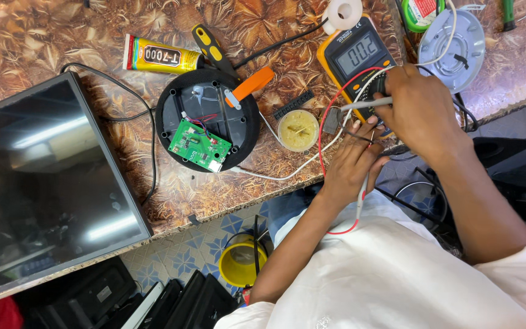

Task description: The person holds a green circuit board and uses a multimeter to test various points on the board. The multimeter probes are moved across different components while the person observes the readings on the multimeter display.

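Note:
My right hand (420,108) grips a slim grey soldering tool (363,105) whose tip points left over a small grey part (331,119). My left hand (353,163) steadies that part and its thin wires at the table's front edge. Red and white leads (324,137) run from there past a yellow multimeter (353,56) with a lit display, just above both hands. A round tin of yellowish flux (298,130) sits left of the hands.
A black round housing (207,117) holds a green circuit board (199,145) and an orange-handled tool (249,85). A yellow glue tube (161,56), a dark screen (44,183), a solder spool (343,13) and a grey round cover (458,42) lie around. A yellow bucket (241,263) stands below.

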